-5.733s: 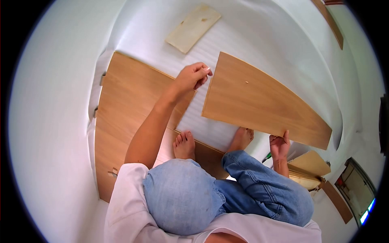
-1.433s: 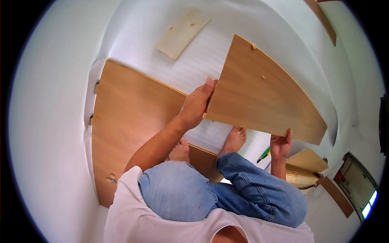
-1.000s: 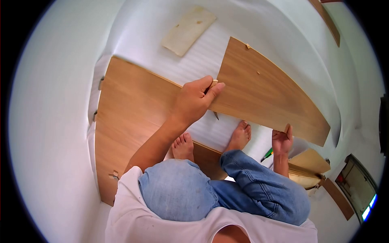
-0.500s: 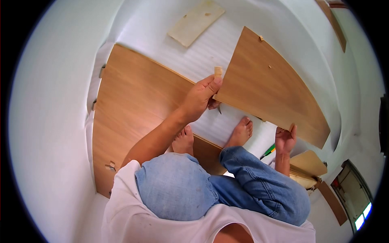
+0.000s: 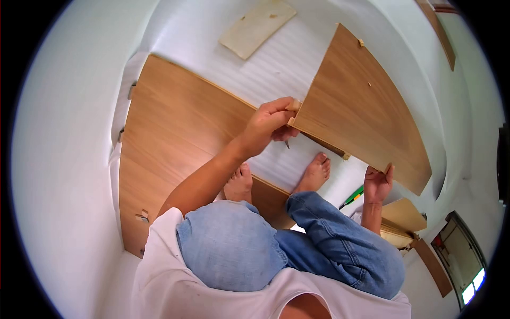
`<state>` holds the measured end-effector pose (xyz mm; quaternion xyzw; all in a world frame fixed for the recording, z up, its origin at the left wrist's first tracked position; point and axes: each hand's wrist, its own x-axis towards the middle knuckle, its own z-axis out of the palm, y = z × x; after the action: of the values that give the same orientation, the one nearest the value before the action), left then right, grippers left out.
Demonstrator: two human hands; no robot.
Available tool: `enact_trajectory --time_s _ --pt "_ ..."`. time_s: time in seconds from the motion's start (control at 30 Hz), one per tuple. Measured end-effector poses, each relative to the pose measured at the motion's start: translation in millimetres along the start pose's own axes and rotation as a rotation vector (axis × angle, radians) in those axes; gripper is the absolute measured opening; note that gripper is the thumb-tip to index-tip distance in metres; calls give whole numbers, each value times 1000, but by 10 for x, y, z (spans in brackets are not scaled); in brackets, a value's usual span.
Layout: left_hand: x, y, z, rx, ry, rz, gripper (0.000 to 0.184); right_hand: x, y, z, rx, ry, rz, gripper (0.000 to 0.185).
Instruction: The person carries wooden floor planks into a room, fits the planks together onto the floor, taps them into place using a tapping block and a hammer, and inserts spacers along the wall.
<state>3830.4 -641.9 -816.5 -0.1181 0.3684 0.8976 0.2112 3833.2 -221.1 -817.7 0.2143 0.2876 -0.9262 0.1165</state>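
My left hand (image 5: 270, 123) is closed at the left corner of a brown wooden panel (image 5: 366, 101) with one curved edge. Between its thumb and fingers sits a small pale piece (image 5: 294, 105), close against the panel's edge; its exact kind is unclear. A thin dark pointed tip (image 5: 287, 144) shows below this hand, its other end hidden. My right hand (image 5: 378, 185) grips the panel's lower edge, thumb on the upper face, other fingers partly hidden underneath. The panel is tilted above the floor and bears a small block (image 5: 361, 43) near its curved edge.
A large wooden panel (image 5: 175, 117) lies at left, with small clips along its outer edge. A pale rectangular board (image 5: 257, 26) rests on the white sheeting beyond. Near my right wrist are a green-handled tool (image 5: 353, 196) and stacked wood pieces (image 5: 402, 215). My bare feet are between the panels.
The curved panel has shifted slightly right and turned a little. My left hand has brought the small pale piece from upright above the thumb to the panel's edge. My right hand keeps its grip.
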Motion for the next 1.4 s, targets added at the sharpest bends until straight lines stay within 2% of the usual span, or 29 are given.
enact_trajectory --time_s 0.03,0.1,0.23,0.3,0.4,0.5,0.6,0.7,0.8,0.93,1.0,1.1,1.27,1.4 --pt "-30 48 -47 1 -1 -2 20 -1 6 -2 -3 31 -18 28" --pt "-86 124 -113 294 -40 113 18 -9 15 -4 -7 67 -39 29" --pt "-118 162 -86 246 -38 201 22 11 15 -33 -10 45 -27 30" --pt "-110 175 -66 107 -51 180 28 20 -4 -59 -6 37 -23 31" --pt "-44 155 -66 193 32 96 36 8 7 -29 -21 71 -26 31" --pt "-90 142 -72 117 -47 74 31 10 -8 -67 -10 41 -24 31" --pt "-152 188 62 -4 -4 56 32 -15 11 -42 -44 96 -40 31" --pt "-181 185 49 -101 -71 32 31 10 4 12 -45 27 -18 31" --pt "-160 118 135 18 30 34 34 -5 20 36 -36 67 -33 30" --pt "-120 64 228 -44 -49 79 38 39 12 103 -37 57 -25 29" --pt "-105 26 254 -38 12 170 39 43 9 127 -34 38 -16 28" --pt "-106 73 348 -29 130 129 40 70 16 87 -33 17 -17 28" --pt "-61 95 400 -18 175 156 41 113 -13 55 -48 71 -59 28" --pt "1 97 452 -52 162 226 40 141 -73 38 -62 23 -51 27"
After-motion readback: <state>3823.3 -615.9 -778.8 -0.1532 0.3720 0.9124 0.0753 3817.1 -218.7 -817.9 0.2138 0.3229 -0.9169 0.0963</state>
